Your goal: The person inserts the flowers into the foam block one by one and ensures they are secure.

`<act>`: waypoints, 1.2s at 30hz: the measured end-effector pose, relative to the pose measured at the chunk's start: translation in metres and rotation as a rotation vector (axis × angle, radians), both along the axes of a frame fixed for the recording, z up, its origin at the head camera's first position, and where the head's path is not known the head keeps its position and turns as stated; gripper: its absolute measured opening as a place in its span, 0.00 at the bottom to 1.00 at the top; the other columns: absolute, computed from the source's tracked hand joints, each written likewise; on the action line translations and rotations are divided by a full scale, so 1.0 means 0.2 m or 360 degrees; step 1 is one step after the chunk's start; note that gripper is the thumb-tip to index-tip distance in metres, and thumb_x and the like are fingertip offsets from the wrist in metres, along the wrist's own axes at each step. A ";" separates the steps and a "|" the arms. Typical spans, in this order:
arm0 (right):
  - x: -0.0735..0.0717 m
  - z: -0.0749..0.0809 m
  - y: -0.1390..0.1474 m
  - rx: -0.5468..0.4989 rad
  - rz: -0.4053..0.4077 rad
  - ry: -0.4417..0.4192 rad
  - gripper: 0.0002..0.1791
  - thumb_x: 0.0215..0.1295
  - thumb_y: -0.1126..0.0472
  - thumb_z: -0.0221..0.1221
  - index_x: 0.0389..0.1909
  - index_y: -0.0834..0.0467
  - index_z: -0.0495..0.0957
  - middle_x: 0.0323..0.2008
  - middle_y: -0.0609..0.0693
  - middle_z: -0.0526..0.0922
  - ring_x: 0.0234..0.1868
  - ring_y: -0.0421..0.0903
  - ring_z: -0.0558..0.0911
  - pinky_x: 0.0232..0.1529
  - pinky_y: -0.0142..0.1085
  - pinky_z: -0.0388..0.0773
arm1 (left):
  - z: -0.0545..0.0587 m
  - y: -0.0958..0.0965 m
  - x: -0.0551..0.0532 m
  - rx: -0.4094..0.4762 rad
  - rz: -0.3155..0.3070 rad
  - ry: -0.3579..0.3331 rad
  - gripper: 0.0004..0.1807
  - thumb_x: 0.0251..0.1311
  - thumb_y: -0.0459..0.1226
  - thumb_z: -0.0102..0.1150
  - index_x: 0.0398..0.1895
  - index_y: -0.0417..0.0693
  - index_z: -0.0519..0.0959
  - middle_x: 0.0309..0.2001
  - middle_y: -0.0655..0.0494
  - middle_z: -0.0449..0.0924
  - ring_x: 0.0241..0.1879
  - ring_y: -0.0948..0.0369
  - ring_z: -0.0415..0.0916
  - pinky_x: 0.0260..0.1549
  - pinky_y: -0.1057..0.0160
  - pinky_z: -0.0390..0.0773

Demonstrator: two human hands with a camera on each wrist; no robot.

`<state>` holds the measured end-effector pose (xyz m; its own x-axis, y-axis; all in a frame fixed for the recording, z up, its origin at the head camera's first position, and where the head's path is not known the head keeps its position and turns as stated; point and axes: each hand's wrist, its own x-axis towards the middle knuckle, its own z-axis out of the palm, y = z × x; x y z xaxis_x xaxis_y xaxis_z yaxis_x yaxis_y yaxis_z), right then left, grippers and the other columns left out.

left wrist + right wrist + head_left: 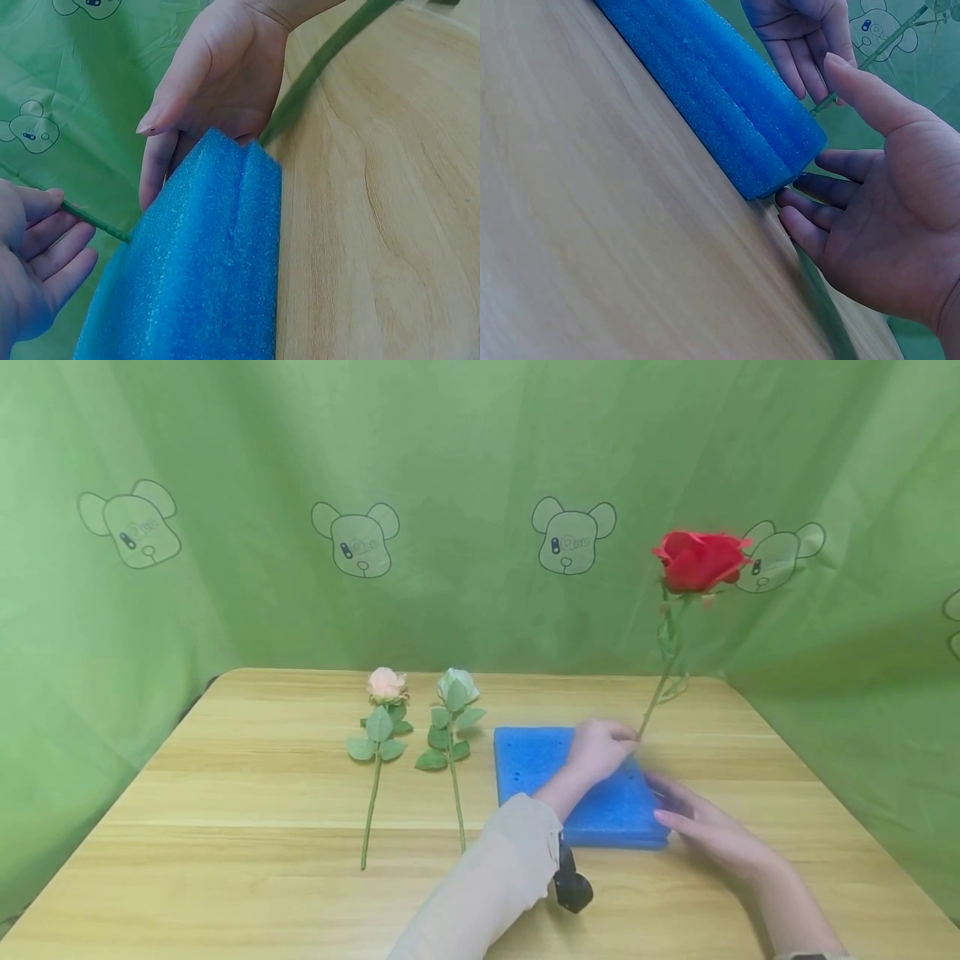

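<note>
A red rose [701, 562] stands tilted to the right above a blue foam block [603, 814]. My left hand [603, 747] reaches over the block and pinches the rose's green stem low down, between thumb and fingers. The stem's lower end [112, 231] meets the foam's top face near its far right corner. My right hand [705, 827] lies along the block's right end, its fingers loosely extended. In the right wrist view its fingertips [787, 201] are right at the foam's lower edge, with the thumb raised apart from it.
To the left, a pale pink rose [386, 685] and a pale green-white rose [457, 685] lie on the wooden table [247, 810]. Small holes dot the foam's top. A black wrist device [573, 881] hangs below the left sleeve. Green curtain [465, 443] surrounds the table.
</note>
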<state>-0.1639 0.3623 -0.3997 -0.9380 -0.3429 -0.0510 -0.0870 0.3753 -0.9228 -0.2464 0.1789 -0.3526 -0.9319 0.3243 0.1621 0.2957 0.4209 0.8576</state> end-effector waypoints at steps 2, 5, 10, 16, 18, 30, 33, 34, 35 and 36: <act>0.00 0.00 0.00 -0.0002 -0.0001 -0.0001 0.34 0.70 0.62 0.46 0.70 0.68 0.40 0.70 0.67 0.41 0.67 0.67 0.41 0.58 0.69 0.37 | 0.00 0.00 0.00 0.0012 -0.0004 -0.0010 0.09 0.55 0.38 0.63 0.40 0.51 0.85 0.40 0.62 0.84 0.43 0.68 0.77 0.43 0.73 0.74; 0.00 -0.01 0.00 0.0002 -0.0006 -0.0001 0.34 0.70 0.62 0.46 0.70 0.68 0.40 0.70 0.68 0.41 0.67 0.68 0.42 0.58 0.68 0.38 | 0.00 -0.01 0.00 0.0027 -0.0009 -0.0019 0.09 0.56 0.39 0.63 0.39 0.51 0.85 0.39 0.62 0.84 0.43 0.68 0.77 0.43 0.74 0.74; -0.01 -0.01 0.00 0.0021 -0.0011 -0.0003 0.35 0.70 0.61 0.46 0.69 0.69 0.41 0.70 0.68 0.41 0.67 0.68 0.42 0.58 0.69 0.38 | -0.01 -0.01 0.00 0.0073 -0.0013 -0.0031 0.08 0.55 0.39 0.63 0.38 0.50 0.85 0.38 0.62 0.84 0.41 0.68 0.78 0.41 0.73 0.74; -0.01 -0.01 0.00 0.0020 -0.0004 -0.0002 0.34 0.71 0.62 0.46 0.69 0.69 0.40 0.70 0.68 0.41 0.67 0.68 0.43 0.58 0.69 0.38 | -0.02 -0.02 0.00 0.0117 -0.0017 -0.0056 0.09 0.56 0.40 0.63 0.39 0.50 0.84 0.38 0.62 0.83 0.40 0.67 0.78 0.39 0.72 0.75; -0.01 -0.02 0.00 0.0018 -0.0001 0.0004 0.34 0.71 0.62 0.46 0.70 0.68 0.41 0.70 0.68 0.41 0.67 0.68 0.43 0.58 0.69 0.38 | -0.01 -0.03 0.00 0.0129 -0.0019 -0.0072 0.09 0.56 0.41 0.62 0.39 0.50 0.84 0.39 0.62 0.83 0.41 0.67 0.78 0.40 0.71 0.76; -0.02 -0.01 0.01 0.0001 -0.0002 0.0009 0.34 0.70 0.62 0.46 0.69 0.69 0.41 0.69 0.68 0.41 0.67 0.68 0.40 0.58 0.69 0.36 | -0.02 -0.15 0.00 0.0233 -0.0073 -0.0099 0.11 0.57 0.40 0.62 0.41 0.47 0.82 0.40 0.60 0.82 0.33 0.68 0.77 0.33 0.72 0.76; -0.02 -0.02 0.01 0.0009 -0.0004 0.0008 0.34 0.70 0.62 0.46 0.69 0.69 0.41 0.70 0.68 0.41 0.67 0.68 0.40 0.57 0.70 0.35 | -0.02 -0.19 0.01 0.0189 -0.0114 -0.0059 0.12 0.58 0.41 0.60 0.43 0.47 0.82 0.42 0.60 0.82 0.35 0.68 0.77 0.35 0.71 0.76; -0.02 -0.02 0.01 0.0013 -0.0006 0.0009 0.34 0.70 0.62 0.46 0.69 0.69 0.41 0.70 0.68 0.41 0.67 0.68 0.40 0.58 0.70 0.35 | -0.02 -0.20 0.01 0.0175 -0.0125 -0.0051 0.12 0.59 0.41 0.60 0.43 0.47 0.82 0.42 0.60 0.82 0.36 0.68 0.77 0.35 0.71 0.76; -0.02 -0.02 0.01 0.0018 -0.0008 0.0009 0.34 0.70 0.62 0.46 0.69 0.69 0.41 0.70 0.68 0.41 0.67 0.68 0.40 0.58 0.70 0.35 | -0.02 -0.22 0.01 0.0163 -0.0137 -0.0050 0.12 0.59 0.41 0.60 0.43 0.47 0.81 0.43 0.60 0.81 0.36 0.68 0.76 0.35 0.70 0.76; -0.02 -0.02 0.01 0.0021 -0.0008 0.0007 0.34 0.70 0.62 0.46 0.69 0.69 0.41 0.70 0.68 0.41 0.67 0.68 0.39 0.57 0.70 0.35 | -0.02 -0.23 0.02 0.0148 -0.0150 -0.0042 0.12 0.59 0.41 0.60 0.44 0.47 0.81 0.43 0.60 0.81 0.36 0.68 0.76 0.36 0.70 0.76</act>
<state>-0.1685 0.3634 -0.4033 -0.9399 -0.3375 -0.0513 -0.0893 0.3880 -0.9173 -0.2426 0.1332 -0.3561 -0.9025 0.3952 0.1713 0.3068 0.3105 0.8997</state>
